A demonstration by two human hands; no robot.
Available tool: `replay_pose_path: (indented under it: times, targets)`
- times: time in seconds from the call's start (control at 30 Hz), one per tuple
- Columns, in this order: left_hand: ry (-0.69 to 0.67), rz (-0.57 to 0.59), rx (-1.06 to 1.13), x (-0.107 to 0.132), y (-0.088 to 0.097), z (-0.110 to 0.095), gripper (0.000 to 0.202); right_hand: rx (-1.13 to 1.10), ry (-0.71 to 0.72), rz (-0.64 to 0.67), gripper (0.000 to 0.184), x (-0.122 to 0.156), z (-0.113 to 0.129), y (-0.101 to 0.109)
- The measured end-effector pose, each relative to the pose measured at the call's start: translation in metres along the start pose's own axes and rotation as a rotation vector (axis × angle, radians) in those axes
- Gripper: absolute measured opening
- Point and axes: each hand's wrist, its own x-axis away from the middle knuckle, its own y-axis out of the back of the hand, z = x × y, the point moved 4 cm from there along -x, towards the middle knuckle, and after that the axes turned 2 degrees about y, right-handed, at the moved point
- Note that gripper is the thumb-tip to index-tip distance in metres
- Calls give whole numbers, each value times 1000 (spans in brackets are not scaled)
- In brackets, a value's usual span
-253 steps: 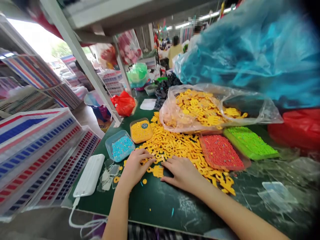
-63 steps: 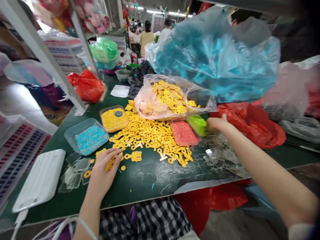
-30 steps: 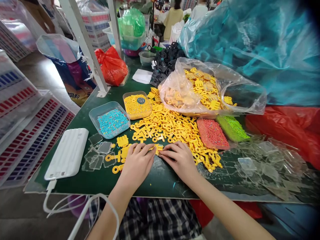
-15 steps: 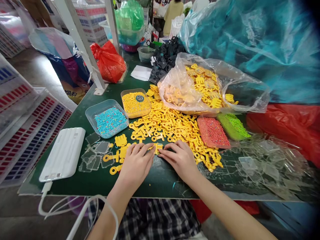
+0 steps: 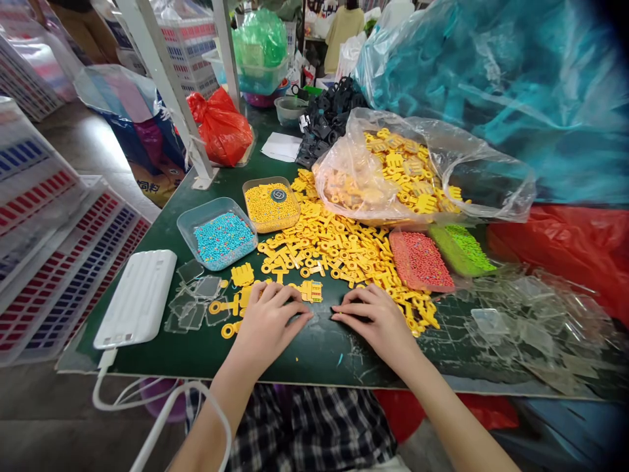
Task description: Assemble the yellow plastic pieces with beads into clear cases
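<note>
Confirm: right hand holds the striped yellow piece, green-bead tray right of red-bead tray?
Not holding: the head view shows the right hand apart from the striped yellow piece. Green-bead tray is right of red-bead tray.

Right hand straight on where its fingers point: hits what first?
Likely the left hand, at its thumb tip; the yellow piece with coloured rows lies just beside that line, so it might be brushed. Depth is unclear.
</note>
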Motion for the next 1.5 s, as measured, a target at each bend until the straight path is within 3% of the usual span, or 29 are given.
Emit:
replay_pose_path:
  times: [0.13,0.4,0.53,0.63,0.73,0.8,0.87,0.9,0.97,1.03,1.17,1.27,1.4,1.5]
  targets:
    - [-4,44,3,-3,-1,-1,20,10,17,-1,16,6,3,-1]
    - [-43,-53,-151,-18,-1,-8,22,26,54,-65,21,12,10,-1]
    - [-70,-45,-183,-18,-5,-7,25,84,82,-168,26,16,3,21]
    - [-81,-78,-186,-18,-4,-5,33,235,25,-312,31,17,-35,72]
    - [-114,-115,-174,-19,-3,-5,38,468,-237,-464,37,14,-99,138]
    - [-120,-131,-164,-20,-2,-4,38,564,-455,-433,40,7,-142,170]
    - [-111,-145,-163,-18,-1,-2,38,597,-631,-256,39,-1,-175,183]
    - [-106,-151,-162,-16,0,0,37,604,-652,-220,38,-5,-184,186]
    - [-123,-154,-157,-12,0,4,31,620,-649,-180,37,-7,-186,187]
    - [-153,-157,-146,-8,0,7,22,642,-610,-197,36,2,-173,185]
    - [-123,-198,-102,-5,2,7,15,670,-459,-267,34,51,-123,172]
    - [-120,-190,-72,-7,2,2,17,649,-453,-179,33,93,-102,147]
    - [-123,-176,-65,-7,2,0,17,598,-518,-151,39,127,-105,118]
    - [-104,-194,-41,-5,3,4,13,487,-556,-219,33,133,-111,117]
